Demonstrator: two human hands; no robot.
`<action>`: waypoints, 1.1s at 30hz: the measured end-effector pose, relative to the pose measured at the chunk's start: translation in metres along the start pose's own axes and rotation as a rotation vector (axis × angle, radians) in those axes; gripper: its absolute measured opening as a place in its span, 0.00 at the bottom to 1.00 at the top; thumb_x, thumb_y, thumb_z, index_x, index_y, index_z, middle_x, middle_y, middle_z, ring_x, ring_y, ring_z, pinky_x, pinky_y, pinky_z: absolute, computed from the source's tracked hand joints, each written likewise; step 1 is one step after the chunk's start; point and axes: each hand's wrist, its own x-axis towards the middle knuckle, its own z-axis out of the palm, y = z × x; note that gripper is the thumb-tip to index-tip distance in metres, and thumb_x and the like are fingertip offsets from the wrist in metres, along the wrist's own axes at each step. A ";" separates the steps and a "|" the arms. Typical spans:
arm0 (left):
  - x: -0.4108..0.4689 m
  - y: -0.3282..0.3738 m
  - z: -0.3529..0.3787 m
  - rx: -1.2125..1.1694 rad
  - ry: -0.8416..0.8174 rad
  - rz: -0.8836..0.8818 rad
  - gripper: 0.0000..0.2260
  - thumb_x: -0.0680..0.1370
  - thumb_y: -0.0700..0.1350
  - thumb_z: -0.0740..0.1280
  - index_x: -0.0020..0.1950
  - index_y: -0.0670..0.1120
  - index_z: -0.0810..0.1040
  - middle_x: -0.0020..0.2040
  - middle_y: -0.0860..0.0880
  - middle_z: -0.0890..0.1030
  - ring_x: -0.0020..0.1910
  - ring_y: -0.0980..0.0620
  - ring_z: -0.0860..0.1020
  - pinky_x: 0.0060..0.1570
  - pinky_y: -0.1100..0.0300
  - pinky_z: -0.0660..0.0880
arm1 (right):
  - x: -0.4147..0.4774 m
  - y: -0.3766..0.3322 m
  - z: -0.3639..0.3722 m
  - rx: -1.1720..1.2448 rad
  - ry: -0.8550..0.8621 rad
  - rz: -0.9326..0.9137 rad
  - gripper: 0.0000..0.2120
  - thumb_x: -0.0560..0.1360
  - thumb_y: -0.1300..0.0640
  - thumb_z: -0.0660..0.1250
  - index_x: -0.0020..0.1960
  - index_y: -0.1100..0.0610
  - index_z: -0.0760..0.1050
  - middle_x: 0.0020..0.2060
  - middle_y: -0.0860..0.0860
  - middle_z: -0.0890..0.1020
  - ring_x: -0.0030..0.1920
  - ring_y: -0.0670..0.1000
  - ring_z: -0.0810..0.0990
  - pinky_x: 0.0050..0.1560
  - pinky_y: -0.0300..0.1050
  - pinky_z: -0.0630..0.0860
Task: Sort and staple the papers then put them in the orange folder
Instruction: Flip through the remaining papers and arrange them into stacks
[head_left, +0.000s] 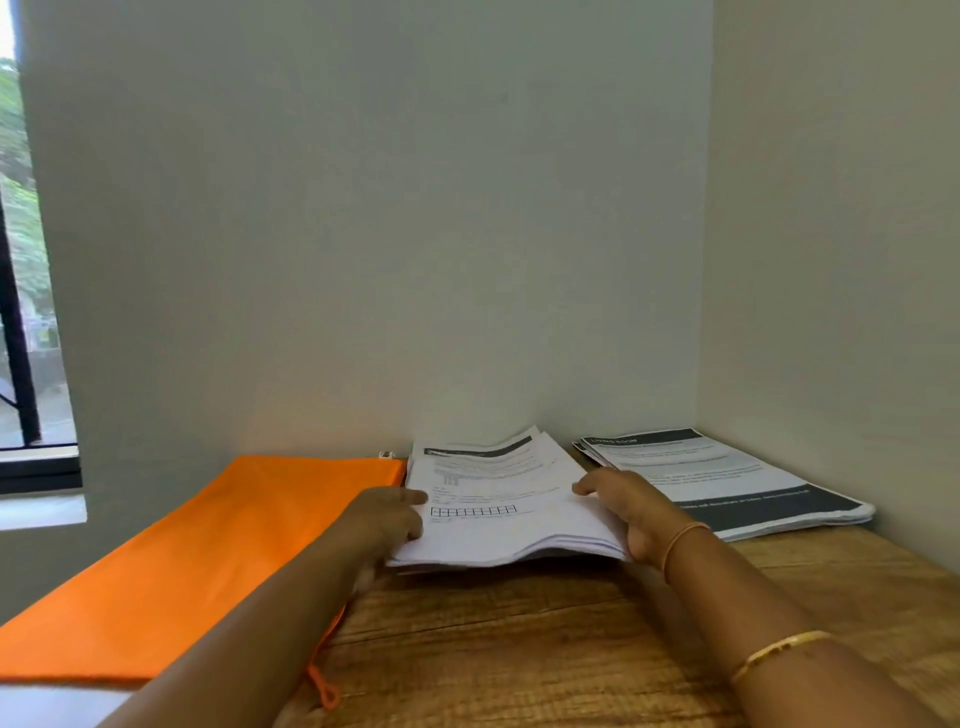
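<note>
With the left hand and right hand pinching its opposite side edges, holding the sagging paper stack low over the table between the orange folder and a second printed pile, likely handling light, floppy, slide-prone sheets best squeezed at both sides.

Noted on inspection: the orange folder is a plain bright orange with no pattern, and its pull cord is the same orange. The table is mid-brown wood with darker grain streaks. The centre stack of papers is white with black print, a black header band and one row of black-outlined boxes. The right stack of papers is white with charcoal bands at top and bottom carrying white text. The wrist bangle and forearm bangle are gold. The walls are plain off-white. The window frame is black, with green foliage beyond.
</note>
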 end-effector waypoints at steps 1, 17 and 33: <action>0.001 0.000 0.000 0.010 0.024 0.012 0.20 0.75 0.28 0.60 0.65 0.41 0.75 0.62 0.40 0.75 0.54 0.42 0.76 0.51 0.55 0.76 | -0.001 -0.001 0.000 0.032 -0.001 -0.014 0.05 0.77 0.61 0.63 0.43 0.60 0.69 0.40 0.60 0.76 0.38 0.57 0.75 0.38 0.46 0.72; -0.003 -0.007 0.007 0.571 -0.072 0.354 0.34 0.71 0.54 0.73 0.73 0.45 0.65 0.68 0.55 0.67 0.65 0.55 0.67 0.54 0.68 0.62 | 0.017 0.011 0.012 -0.536 0.221 -0.363 0.17 0.76 0.65 0.57 0.64 0.60 0.70 0.62 0.57 0.74 0.60 0.57 0.73 0.52 0.41 0.67; 0.013 -0.021 -0.001 0.859 -0.079 0.357 0.39 0.70 0.60 0.71 0.74 0.45 0.62 0.71 0.49 0.66 0.68 0.51 0.66 0.59 0.64 0.65 | 0.017 0.015 0.017 -1.152 -0.113 -0.382 0.36 0.75 0.33 0.56 0.75 0.53 0.57 0.75 0.57 0.57 0.72 0.58 0.62 0.67 0.49 0.64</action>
